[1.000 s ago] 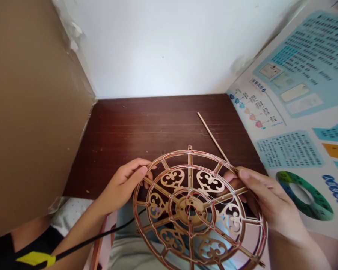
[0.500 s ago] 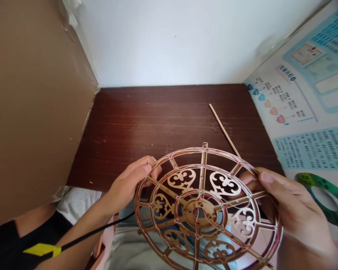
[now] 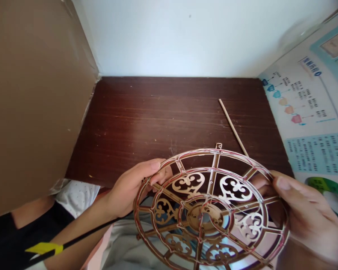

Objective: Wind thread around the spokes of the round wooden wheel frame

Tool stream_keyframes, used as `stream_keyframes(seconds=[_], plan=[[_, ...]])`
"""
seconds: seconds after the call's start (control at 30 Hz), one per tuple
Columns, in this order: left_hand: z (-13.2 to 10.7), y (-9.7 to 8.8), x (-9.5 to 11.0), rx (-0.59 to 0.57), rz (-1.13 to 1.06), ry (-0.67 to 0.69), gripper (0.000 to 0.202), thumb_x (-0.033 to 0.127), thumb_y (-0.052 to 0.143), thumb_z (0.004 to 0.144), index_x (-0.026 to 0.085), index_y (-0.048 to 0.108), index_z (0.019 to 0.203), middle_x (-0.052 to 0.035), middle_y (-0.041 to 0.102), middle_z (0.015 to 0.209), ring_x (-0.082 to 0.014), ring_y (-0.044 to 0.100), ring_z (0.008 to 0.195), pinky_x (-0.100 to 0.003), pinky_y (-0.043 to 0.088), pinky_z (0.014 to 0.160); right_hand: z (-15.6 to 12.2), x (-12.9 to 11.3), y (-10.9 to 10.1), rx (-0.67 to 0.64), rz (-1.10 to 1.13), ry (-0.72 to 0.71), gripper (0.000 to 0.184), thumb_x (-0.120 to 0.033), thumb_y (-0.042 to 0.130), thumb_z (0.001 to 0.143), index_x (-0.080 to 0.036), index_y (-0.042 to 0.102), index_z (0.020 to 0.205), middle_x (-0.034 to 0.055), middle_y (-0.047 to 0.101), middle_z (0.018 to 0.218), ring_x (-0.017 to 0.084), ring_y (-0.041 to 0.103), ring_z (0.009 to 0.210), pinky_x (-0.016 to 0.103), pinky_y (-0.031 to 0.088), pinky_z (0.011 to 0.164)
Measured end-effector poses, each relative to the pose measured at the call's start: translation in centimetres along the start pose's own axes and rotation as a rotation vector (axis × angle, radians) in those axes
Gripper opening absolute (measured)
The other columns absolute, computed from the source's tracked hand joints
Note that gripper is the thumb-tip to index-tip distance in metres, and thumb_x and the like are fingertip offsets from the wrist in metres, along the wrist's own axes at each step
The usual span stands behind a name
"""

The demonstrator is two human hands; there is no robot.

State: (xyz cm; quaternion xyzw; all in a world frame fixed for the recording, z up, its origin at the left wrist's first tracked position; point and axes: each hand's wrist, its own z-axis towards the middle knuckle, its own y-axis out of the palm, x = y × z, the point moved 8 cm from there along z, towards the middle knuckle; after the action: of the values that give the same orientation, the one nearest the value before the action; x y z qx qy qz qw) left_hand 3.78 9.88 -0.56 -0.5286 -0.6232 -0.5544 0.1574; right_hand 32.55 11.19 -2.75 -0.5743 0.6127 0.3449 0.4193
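Note:
A round openwork frame (image 3: 212, 180) of gold-brown colour, with spokes, rings and scroll-shaped ornaments, is held tilted over my lap. Thin red and whitish wires run along its rings and across the hub. My left hand (image 3: 138, 183) grips the rim at the upper left, thumb on top and fingers curled beneath. On the right side my right hand (image 3: 304, 210) pinches the rim, thumb above, with the other fingers partly hidden under the frame. A black cable (image 3: 87, 233) with a yellow tag (image 3: 43, 248) passes by my left forearm toward the frame; its end is hidden.
A thin pale stick (image 3: 233, 126) lies on the dark brown tabletop (image 3: 146, 116). A brown board (image 3: 36, 105) stands at left, a white panel (image 3: 169, 41) behind, a printed poster board (image 3: 307, 97) at right. A green tape roll (image 3: 323, 187) is beside my right hand.
The view has shifted slightly, with the frame and both hands now a little further right in it. My left hand has its fingers further in under the rim.

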Motion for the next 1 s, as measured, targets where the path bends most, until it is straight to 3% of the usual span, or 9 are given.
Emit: stream_keyframes(seconds=[0.17, 0.47, 0.63, 0.8, 1.0], plan=[[0.2, -0.2, 0.5, 0.061, -0.013, 0.028, 0.034, 0.044, 0.055, 0.091, 0.024, 0.043, 0.066, -0.0045, 0.044, 0.080, -0.0227, 0.041, 0.077, -0.037, 0.043, 0.074, 0.7, 0.8, -0.5, -0.005, 0.001, -0.006, 0.047, -0.068, 0.091, 0.075, -0.022, 0.083, 0.074, 0.0114, 0.075, 0.063, 0.026, 0.067, 0.047, 0.030, 0.050, 0.037], [0.2, 0.1, 0.5, 0.021, -0.068, 0.037, 0.026, 0.041, 0.053, 0.086, 0.024, 0.044, 0.068, -0.0053, 0.044, 0.081, -0.0240, 0.040, 0.079, -0.039, 0.040, 0.077, 0.5, 1.7, -1.2, -0.010, 0.031, 0.020, 0.043, -0.065, 0.090, 0.078, -0.022, 0.084, 0.078, 0.0127, 0.077, 0.067, 0.028, 0.070, 0.048, 0.030, 0.052, 0.038], [0.2, -0.1, 0.6, 0.004, -0.068, 0.091, 0.031, 0.040, 0.052, 0.096, 0.023, 0.044, 0.071, -0.0039, 0.044, 0.082, -0.0224, 0.038, 0.079, -0.037, 0.037, 0.077, 0.6, 1.1, -0.7, -0.031, 0.023, -0.006, 0.042, -0.063, 0.087, 0.083, -0.023, 0.082, 0.076, 0.0106, 0.076, 0.066, 0.025, 0.069, 0.049, 0.029, 0.054, 0.042], [0.4, 0.1, 0.5, -0.023, -0.054, 0.094, 0.039, 0.042, 0.052, 0.102, 0.023, 0.042, 0.069, -0.0029, 0.043, 0.081, -0.0215, 0.038, 0.079, -0.036, 0.037, 0.077, 0.7, 0.6, 0.2, -0.131, 0.002, -0.020, 0.044, -0.065, 0.084, 0.087, -0.022, 0.081, 0.075, 0.0093, 0.074, 0.064, 0.022, 0.067, 0.047, 0.027, 0.054, 0.043], [0.5, -0.4, -1.0, -0.006, -0.097, 0.031, 0.051, 0.045, 0.048, 0.111, 0.022, 0.037, 0.066, -0.0011, 0.040, 0.076, -0.0196, 0.038, 0.076, -0.034, 0.038, 0.076, 1.0, 0.3, 0.4, -0.229, -0.034, -0.122, 0.047, -0.064, 0.073, 0.098, -0.022, 0.079, 0.077, 0.0058, 0.070, 0.064, 0.019, 0.065, 0.053, 0.025, 0.053, 0.050]])
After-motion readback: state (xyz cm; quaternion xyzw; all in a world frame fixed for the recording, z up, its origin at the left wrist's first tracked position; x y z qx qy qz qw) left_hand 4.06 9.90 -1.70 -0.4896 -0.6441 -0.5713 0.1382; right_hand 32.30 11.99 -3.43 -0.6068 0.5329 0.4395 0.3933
